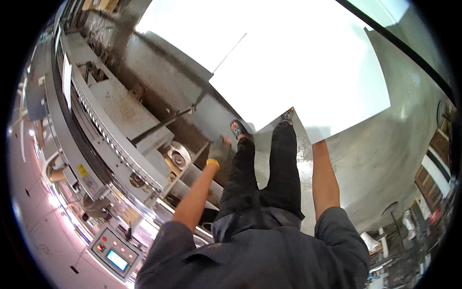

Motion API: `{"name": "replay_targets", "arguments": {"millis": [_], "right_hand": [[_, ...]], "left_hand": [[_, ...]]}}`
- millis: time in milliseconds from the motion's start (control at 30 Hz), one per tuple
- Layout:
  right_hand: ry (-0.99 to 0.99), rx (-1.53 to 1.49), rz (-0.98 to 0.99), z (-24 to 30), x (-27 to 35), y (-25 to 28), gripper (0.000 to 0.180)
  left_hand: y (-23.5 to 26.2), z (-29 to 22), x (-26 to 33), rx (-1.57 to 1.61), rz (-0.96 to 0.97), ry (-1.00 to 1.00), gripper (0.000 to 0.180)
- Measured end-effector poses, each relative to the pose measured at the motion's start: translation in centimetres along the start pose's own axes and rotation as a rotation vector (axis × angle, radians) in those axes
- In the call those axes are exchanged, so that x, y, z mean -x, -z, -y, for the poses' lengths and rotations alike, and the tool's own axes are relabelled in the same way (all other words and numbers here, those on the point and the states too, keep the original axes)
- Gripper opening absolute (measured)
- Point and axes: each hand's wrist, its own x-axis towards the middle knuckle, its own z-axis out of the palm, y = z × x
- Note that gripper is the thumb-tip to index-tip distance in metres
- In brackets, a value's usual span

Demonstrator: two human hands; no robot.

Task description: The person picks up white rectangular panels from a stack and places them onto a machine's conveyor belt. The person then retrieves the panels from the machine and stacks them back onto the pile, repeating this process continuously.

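My left hand (219, 151) wears a greyish glove with a yellow cuff. It hangs low beside my left leg, near the machine's side, and is smeared by motion; no object shows in it. My right forearm (326, 178) reaches up to the near corner of a large white panel (332, 67). My right hand is hidden behind that corner, so its fingers and grip do not show. Another white sheet or panel (192, 33) adjoins it on the left, with a thin dark seam between them.
A long machine (120, 111) with a rail runs along my left. Its control box (115, 253) with a lit screen is at lower left. A metal bar (163, 124) juts from the machine toward the grey floor (365, 178). Assorted items (409, 226) stand at far right.
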Motion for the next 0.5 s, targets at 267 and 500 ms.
{"name": "replay_targets", "arguments": {"millis": [267, 500], "right_hand": [[-0.047, 0.086, 0.047, 0.7, 1.1, -0.7, 0.070], [-0.112, 0.145, 0.035, -0.1, 1.3, -1.2, 0.071]], "left_hand": [[-4.1, -4.8, -11.7, 0.900, -0.061, 0.448, 0.071], [-9.3, -10.7, -15.0, 1.841, -0.038, 0.788, 0.103]]}}
